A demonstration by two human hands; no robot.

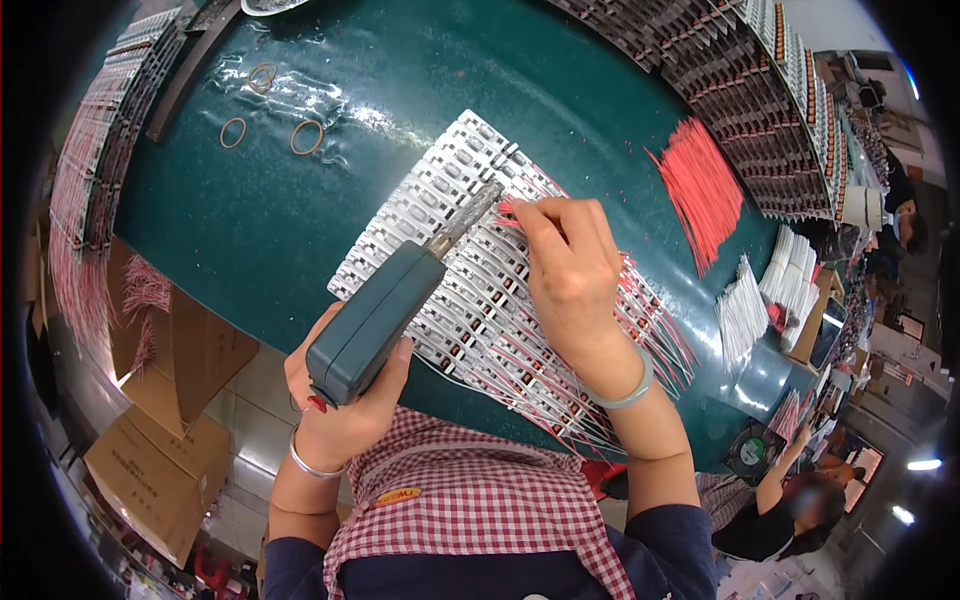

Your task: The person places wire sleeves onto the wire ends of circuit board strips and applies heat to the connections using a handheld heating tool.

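My left hand (pixel 350 400) is wrapped round a dark green soldering gun (pixel 375 320). The gun's metal tip slants up and to the right, over a panel of white parts (pixel 400 230) set in rows on the table. Close by the tip, my right hand (pixel 570 260) pinches a small bundle of red wires (pixel 508 212). Red and white wires (pixel 650 320) trail from the panel's right and lower rows, partly under my right hand and wrist. Whether the tip touches a part or a wire I cannot tell.
A heap of red wires (pixel 700 195) lies right of the panel, with white wire bundles (pixel 740 315) beyond it. Rubber bands (pixel 307 138) lie at the upper left. Stacked panels (pixel 740 90) line the far right; cardboard boxes (pixel 160 480) stand lower left. A co-worker (pixel 790 510) sits at right.
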